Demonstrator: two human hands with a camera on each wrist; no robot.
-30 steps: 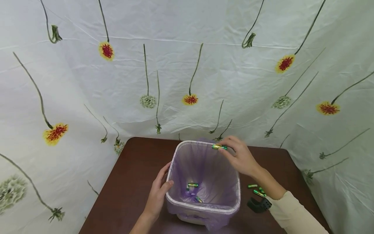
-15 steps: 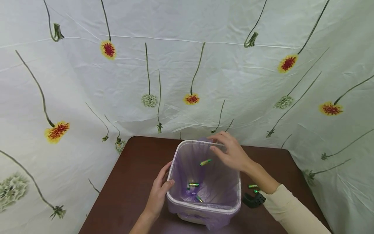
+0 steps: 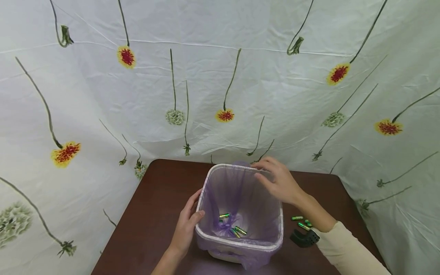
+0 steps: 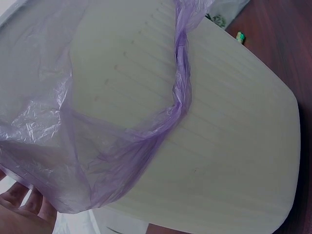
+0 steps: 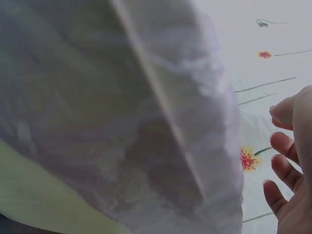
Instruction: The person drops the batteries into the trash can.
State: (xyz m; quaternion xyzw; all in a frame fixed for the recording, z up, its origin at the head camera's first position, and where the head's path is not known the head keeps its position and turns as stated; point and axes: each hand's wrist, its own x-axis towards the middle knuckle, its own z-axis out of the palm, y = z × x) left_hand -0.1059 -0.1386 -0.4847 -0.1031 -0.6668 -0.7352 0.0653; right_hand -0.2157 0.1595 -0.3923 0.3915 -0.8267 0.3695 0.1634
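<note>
Since 1 second ago, the battery we pinched in our right hand (image 3: 280, 184) has dropped; now 3 batteries (image 3: 233, 226) lie at the bottom of the bin (image 3: 240, 244), which stands near the middle of the tabletop (image 3: 154, 214) and is lined with a purple bag (image 3: 247, 198). Our right hand hovers over the bin's far rim, fingers loosely spread and holding nothing. Our left hand (image 3: 187, 225) grips the bin's left rim. More batteries (image 3: 301, 222) and a black clip (image 3: 304, 238) lie toward the tabletop's right edge.
</note>
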